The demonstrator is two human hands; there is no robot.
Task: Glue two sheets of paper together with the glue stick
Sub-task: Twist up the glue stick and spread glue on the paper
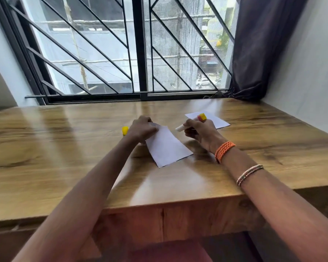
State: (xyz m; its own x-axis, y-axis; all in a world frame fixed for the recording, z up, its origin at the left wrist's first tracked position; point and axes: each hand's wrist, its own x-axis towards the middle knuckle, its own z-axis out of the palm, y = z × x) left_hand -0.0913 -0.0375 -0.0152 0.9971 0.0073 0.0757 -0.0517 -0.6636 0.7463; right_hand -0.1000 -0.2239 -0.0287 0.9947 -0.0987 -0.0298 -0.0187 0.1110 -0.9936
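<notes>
While the right hand (199, 132) holds the glue stick (190, 122) with its fingers curled round it, the white glue end points left, toward the near sheet of paper (168, 148). The glue end is just beside the top corner of that sheet, and I cannot tell if it touches the paper. The back end of the stick is yellow and red and pokes out past the hand.

The near sheet is small and white. It lies in the middle of the wooden table (64, 148), turned a bit so one corner points at the person. The left hand (142, 129) is curled over its top left corner and holds it there.

A second sheet of paper (214, 120) lies flat on the table behind the right hand, partly hidden by it. The two sheets are apart.

A small yellow cap (125, 130) sits on the table just left of the left hand, close to the wrist.

The right arm wears an orange wrist band (224, 150) and, further up, a thin beaded bangle (249, 174).

At the back of the table is a window with black bars (138, 53). A dark curtain (257, 48) hangs at its right side, next to a white wall (309, 72).
</notes>
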